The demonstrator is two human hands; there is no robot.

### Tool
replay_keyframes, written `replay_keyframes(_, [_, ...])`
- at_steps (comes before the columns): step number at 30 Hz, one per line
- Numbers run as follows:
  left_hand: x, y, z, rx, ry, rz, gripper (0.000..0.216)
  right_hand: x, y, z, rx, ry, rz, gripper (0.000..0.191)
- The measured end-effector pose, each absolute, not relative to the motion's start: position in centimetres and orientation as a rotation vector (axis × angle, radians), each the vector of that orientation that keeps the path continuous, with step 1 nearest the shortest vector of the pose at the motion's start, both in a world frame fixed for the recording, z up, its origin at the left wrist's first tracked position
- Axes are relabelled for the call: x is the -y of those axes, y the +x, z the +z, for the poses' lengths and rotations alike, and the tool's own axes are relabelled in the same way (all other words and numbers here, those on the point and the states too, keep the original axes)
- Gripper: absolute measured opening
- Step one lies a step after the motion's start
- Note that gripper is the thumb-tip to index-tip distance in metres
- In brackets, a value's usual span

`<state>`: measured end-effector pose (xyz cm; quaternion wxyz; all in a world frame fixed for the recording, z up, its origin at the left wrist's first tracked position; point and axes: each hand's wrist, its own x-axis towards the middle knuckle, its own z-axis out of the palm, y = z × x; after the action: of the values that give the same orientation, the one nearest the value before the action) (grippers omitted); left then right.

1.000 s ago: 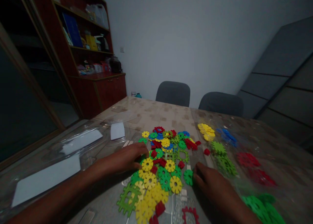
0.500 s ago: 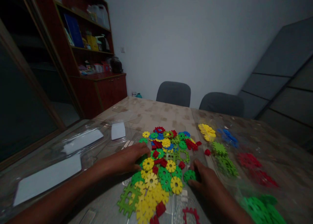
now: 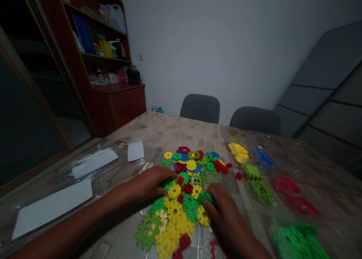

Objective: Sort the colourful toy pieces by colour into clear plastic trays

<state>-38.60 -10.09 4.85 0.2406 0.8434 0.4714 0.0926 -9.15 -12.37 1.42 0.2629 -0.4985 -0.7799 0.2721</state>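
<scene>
A heap of notched plastic building discs and square frames in yellow, green, red and blue lies on the table; a yellow disc (image 3: 174, 211) is near its middle. My left hand (image 3: 152, 182) curls against the left side of the heap. Between its thumb and fingers is a green notched disc (image 3: 169, 185), partly covered. On the heap's right side, my right hand (image 3: 226, 210) has its thumb and fingers around another green notched disc (image 3: 204, 198), beside a yellow disc (image 3: 203, 216). A green square frame (image 3: 147, 230) lies at the heap's near left.
Clear bags at right contain yellow (image 3: 238, 152), blue (image 3: 263, 158), light green (image 3: 253, 172), red (image 3: 287, 185) and green pieces (image 3: 299, 242). Clear plastic packaging with white cards (image 3: 55, 210) lies left. Two grey chairs (image 3: 200, 108) stand behind the table (image 3: 181, 128). A loose red piece (image 3: 239, 175) sits right of the heap.
My right hand has moved left to the heap, bringing the green disc along. My left hand has shifted slightly right, and the pieces near it have moved a little that way.
</scene>
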Motion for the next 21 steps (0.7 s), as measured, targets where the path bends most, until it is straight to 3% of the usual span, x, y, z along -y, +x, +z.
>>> replay_keyframes(9, [9.7,-38.9,5.2,-1.297,2.378,0.372,0.057,11.8,-8.6,-0.1,2.082,-1.379,0.675,0.016])
replay_keyframes(13, [9.3,-39.2,6.0,-1.340,2.383,0.309,0.026,11.3,-8.4,0.8,2.019,-1.385,0.709,0.015])
replay_keyframes(15, [9.4,-39.4,6.8,-1.335,2.348,0.307,0.015,11.0,-8.3,1.6,1.991,-1.374,0.774,0.015])
replay_keyframes(21, [10.6,-39.9,8.3,-1.128,2.148,0.176,0.021,11.6,-9.1,3.0,1.914,-1.261,1.098,0.015])
